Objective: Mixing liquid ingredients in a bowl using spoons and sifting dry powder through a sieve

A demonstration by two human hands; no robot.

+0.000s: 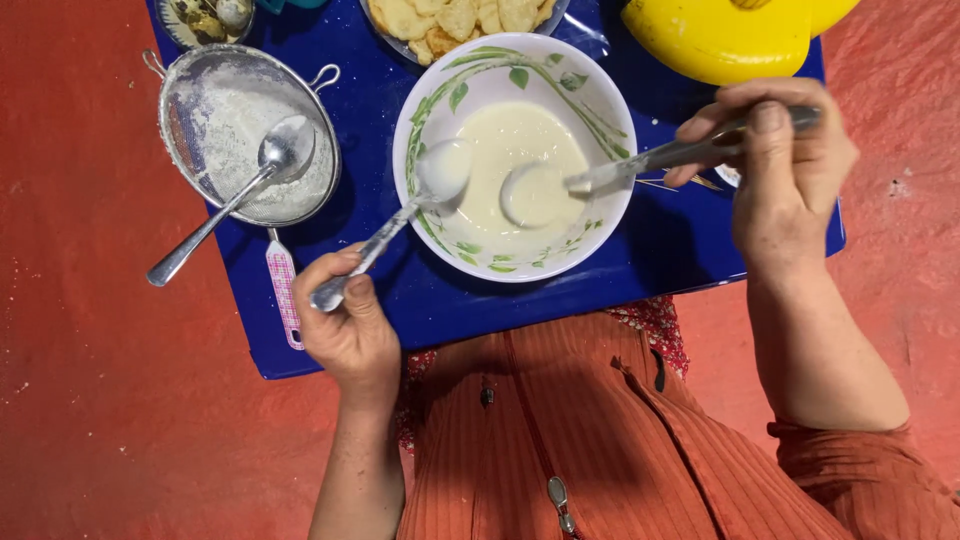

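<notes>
White ceramic bowl with green leaf pattern [600, 110] sitting mid blue tabletop [450, 300], holding pale creamy batter [510, 140]. Left hand [350, 335] clenching metal spoon [400, 215], batter-coated, resting on near-left rim, seemingly for steadying. Right hand [785, 165] gripping second metal spoon [600, 178], dipping a batter-covered round piece [532, 195]. Sitting far left: round metal sieve of white flour [245, 135] with a third spoon [240, 190].

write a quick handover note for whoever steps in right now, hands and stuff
Left hand: holds a spoon, its tip coated in batter at the bowl's left rim.
Right hand: holds a second spoon, tip in the batter.
Bowl sits on the blue tray; sieve with flour and a third spoon to its left.
Done: batter is wet and pale.
Left: cannot tell.
</notes>
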